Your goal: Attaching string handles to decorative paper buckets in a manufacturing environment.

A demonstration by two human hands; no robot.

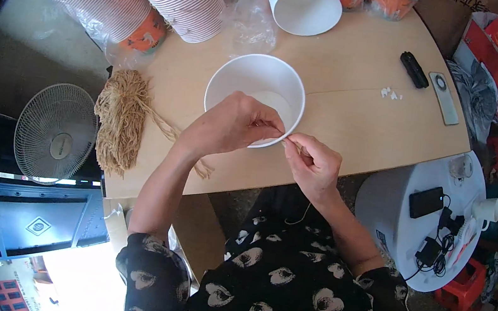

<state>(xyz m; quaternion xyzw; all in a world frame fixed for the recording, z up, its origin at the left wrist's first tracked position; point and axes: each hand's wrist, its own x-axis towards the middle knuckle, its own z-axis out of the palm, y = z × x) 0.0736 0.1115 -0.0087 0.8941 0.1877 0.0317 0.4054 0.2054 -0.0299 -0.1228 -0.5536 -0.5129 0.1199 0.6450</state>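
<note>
While lettering (pixel 468 1) marks a carton (pixel 441 20), left hand (pixel 231 122) and right hand (pixel 317 167) — fingers (pixel 305 142) closed — pinch thin cord (pixel 306 212).

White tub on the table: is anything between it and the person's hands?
Nothing visible: the left hand is over the white tub, the right hand at its near right rim. A tan string bundle lies aside, to the left.

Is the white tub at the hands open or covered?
Open: no lid on the white tub, and its inside shows past the left hand.
</note>
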